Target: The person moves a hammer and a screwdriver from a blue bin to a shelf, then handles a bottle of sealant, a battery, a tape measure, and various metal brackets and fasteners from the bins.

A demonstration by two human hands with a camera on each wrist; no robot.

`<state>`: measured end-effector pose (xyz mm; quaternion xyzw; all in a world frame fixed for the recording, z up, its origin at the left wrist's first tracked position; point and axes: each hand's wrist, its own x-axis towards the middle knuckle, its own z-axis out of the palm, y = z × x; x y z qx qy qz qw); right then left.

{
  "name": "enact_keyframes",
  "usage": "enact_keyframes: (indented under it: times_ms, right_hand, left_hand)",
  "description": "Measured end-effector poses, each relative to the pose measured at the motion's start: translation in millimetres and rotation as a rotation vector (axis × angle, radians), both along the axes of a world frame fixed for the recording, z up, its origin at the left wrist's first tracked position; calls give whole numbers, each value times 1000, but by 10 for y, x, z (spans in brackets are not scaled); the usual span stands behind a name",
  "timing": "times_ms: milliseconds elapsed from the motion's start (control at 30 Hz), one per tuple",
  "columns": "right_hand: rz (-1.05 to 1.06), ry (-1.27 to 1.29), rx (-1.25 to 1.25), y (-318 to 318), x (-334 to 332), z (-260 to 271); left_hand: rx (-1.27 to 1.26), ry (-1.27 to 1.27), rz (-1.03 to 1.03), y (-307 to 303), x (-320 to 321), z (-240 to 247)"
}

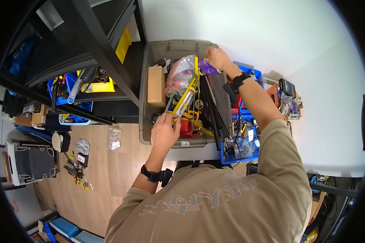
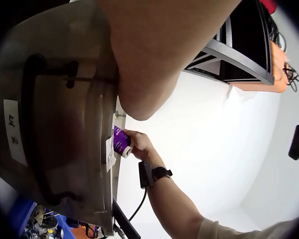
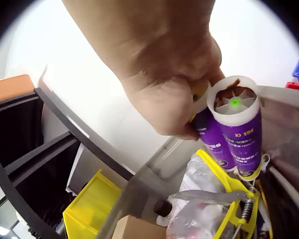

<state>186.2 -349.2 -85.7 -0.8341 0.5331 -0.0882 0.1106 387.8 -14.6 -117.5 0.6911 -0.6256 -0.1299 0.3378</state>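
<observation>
The purple sealant cartridge (image 3: 239,134), judged stiff and weighty, is gripped at its end by the right hand (image 1: 218,58), the caulking gun (image 1: 185,101) by the left hand (image 1: 164,133).

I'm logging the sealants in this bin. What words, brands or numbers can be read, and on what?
"SOS" (or "505"): purple cartridge in the right hand.
Shirt back print: large characters, unreadable from here.
White label on the grey bin: blurred.
Tube label in the yellow caulking gun: too small.
</observation>
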Motion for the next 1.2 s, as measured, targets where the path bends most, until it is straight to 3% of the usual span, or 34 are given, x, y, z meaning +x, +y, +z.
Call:
enact_keyframes:
  times_ms: [167, 233, 333, 567, 633, 700, 800, 933, 1067, 1100, 1200]
  right_hand:
    - [171, 119, -120, 82, 31, 156]
    - [437, 197, -246, 61, 13, 92]
    - [554, 119, -32, -27, -54, 46]
    - [299, 103, -88, 32, -91, -139]
    - [445, -48, -32, 2, -153, -311]
    - [541, 4, -87, 9, -240, -389]
    - [606, 127, 84, 80, -323, -308]
    - [534, 43, -135, 323, -539, -157]
    - [390, -106, -96, 598, -997, 34]
    - [356, -180, -196, 670, -1170, -49]
    - [273, -131, -41, 1058, -1681, -106]
  left_hand:
    - [149, -33, 25, -28, -25, 42]
    - [215, -38, 38, -63, -25, 94]
    - [309, 4, 40, -61, -25, 109]
    - [267, 1, 43, -33, -14, 33]
    - [248, -3, 27, -53, -19, 51]
    - [292, 2, 28, -47, -31, 91]
    - [287, -2, 9, -43, -27, 74]
    - [293, -1, 8, -35, -26, 99]
    - [284, -3, -2, -27, -13, 90]
    - [273, 0, 3, -36, -18, 90]
    - [249, -8, 12, -38, -31, 71]
